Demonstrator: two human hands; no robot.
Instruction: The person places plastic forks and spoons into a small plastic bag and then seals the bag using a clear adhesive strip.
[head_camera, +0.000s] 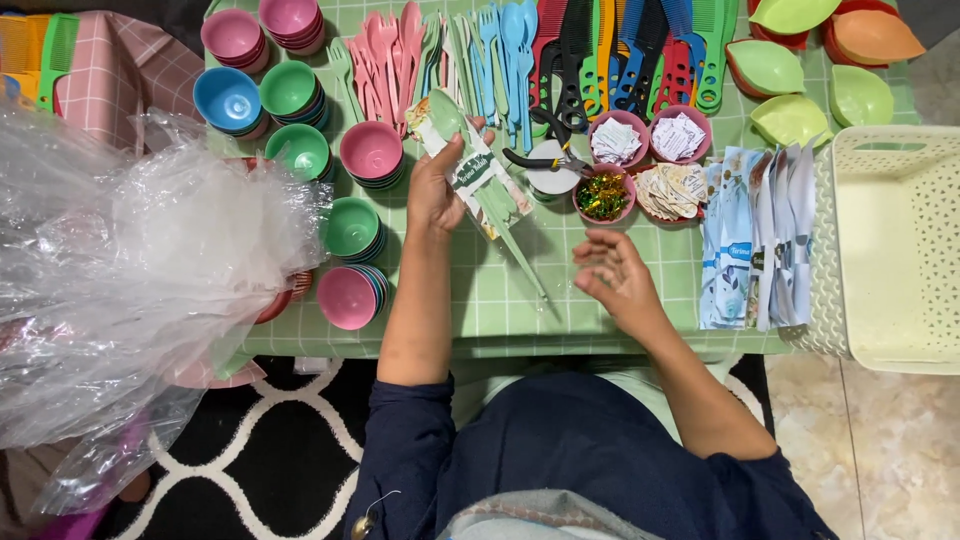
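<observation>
We are gripping a clear packet holding a green spoon in our left hand, above the bench. Our right hand is hovering open and empty, near the packet's lower tip. We are judging it best to keep the packet straight and steady that tip. We are counting three small pink bowls of tags and four green leaf dishes.

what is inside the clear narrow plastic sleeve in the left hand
A pale green plastic spoon and a printed card show inside the sleeve; the left hand covers part.
</observation>
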